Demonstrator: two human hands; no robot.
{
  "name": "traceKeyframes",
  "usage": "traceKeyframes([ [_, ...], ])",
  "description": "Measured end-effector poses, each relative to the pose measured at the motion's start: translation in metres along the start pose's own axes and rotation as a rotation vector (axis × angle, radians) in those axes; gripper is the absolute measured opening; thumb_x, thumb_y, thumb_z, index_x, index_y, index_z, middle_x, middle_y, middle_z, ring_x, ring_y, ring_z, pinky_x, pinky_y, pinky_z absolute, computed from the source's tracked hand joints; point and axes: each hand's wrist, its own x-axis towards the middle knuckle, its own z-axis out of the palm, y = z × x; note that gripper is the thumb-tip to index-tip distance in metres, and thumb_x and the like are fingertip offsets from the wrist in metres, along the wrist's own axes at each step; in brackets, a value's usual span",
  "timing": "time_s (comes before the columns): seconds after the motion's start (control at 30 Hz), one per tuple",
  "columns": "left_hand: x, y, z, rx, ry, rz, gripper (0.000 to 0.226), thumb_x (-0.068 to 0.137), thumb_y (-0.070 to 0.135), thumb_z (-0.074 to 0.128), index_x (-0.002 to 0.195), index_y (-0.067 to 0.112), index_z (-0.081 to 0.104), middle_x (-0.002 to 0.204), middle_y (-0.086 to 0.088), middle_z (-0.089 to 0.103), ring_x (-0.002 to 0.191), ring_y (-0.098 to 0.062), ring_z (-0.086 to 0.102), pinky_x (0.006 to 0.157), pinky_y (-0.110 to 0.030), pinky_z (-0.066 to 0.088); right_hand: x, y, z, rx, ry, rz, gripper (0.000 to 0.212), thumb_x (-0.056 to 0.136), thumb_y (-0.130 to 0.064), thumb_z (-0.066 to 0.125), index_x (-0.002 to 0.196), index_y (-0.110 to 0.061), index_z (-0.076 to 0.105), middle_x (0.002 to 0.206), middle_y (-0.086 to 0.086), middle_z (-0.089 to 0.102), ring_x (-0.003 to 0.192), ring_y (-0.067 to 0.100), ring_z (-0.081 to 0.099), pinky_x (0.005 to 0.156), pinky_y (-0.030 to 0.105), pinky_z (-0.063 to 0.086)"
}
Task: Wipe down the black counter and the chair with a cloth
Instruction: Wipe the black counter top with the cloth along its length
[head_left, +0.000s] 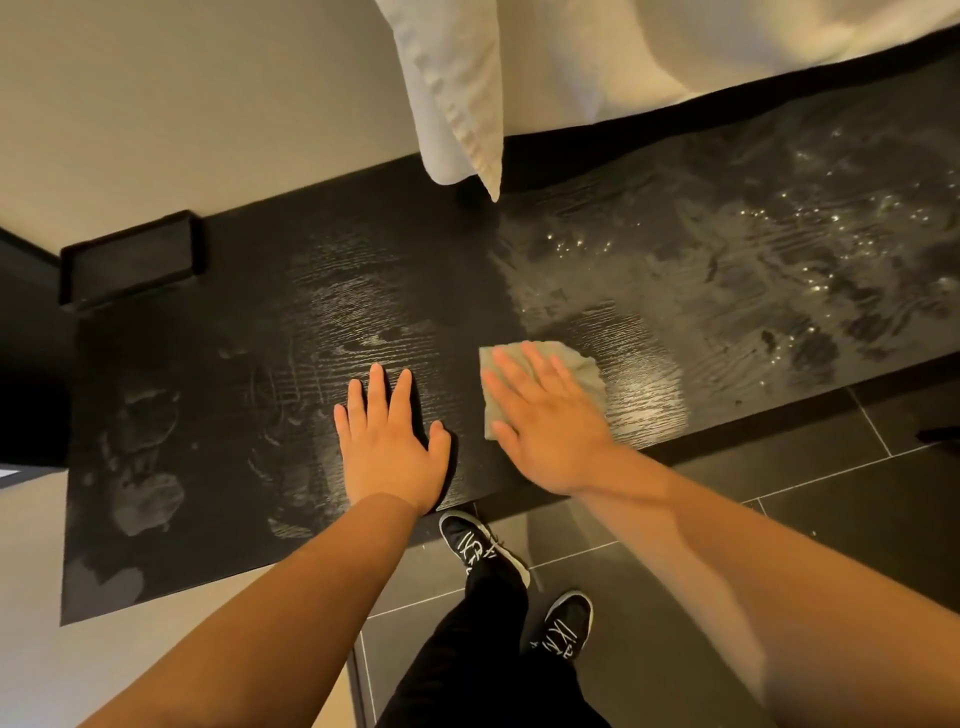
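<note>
1. Near the front edge of the black counter (260, 332), about midway along it, the cloth (589, 371) lies flat under the right hand (545, 431), whose straight fingers press it down.
2. Just beside it, the left hand (387, 447) rests palm-down on bare wood, fingers spread, holding nothing.
3. The counter's long axis runs left to right. Wet beads (779, 234) lie toward the right end, nearer the right hand, and dull smudges (145, 467) lie toward the left end.
4. No chair is in view.
</note>
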Motion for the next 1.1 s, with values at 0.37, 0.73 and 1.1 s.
traceKeyframes([
  [0.37, 0.0, 0.0, -0.001, -0.015, 0.002, -0.002, 0.081, 0.092, 0.061, 0.028, 0.166, 0.028, 0.026, 0.177, -0.005, 0.011, 0.162, -0.033, 0.003, 0.131, -0.055, 0.004, -0.007, 0.076, -0.024, -0.006, 0.099, 0.46, 0.07, 0.104, -0.045, 0.027, 0.165, -0.013, 0.014, 0.171, 0.013, 0.016, 0.155, 0.044, 0.014, 0.125, 0.057, 0.015],
  [0.73, 0.0, 0.0, -0.001, -0.009, 0.004, 0.005, 0.078, 0.095, 0.06, 0.031, 0.166, 0.028, 0.027, 0.177, -0.006, 0.012, 0.162, -0.034, 0.004, 0.131, -0.056, 0.007, -0.04, 0.091, -0.006, -0.097, 0.013, 0.09, 0.066, 0.107, -0.05, 0.024, 0.166, -0.02, 0.02, 0.172, 0.005, 0.02, 0.159, 0.031, 0.012, 0.128, 0.051, 0.014],
  [1.1, 0.0, 0.0, -0.001, -0.005, 0.01, 0.0, 0.078, 0.094, 0.061, 0.03, 0.165, 0.029, 0.027, 0.177, -0.005, 0.012, 0.162, -0.034, 0.005, 0.131, -0.056, 0.007, -0.033, 0.013, 0.003, -0.013, 0.024, -0.006, 0.066, 0.105, -0.05, 0.03, 0.165, -0.021, 0.025, 0.173, 0.004, 0.017, 0.16, 0.033, 0.008, 0.129, 0.051, 0.009],
])
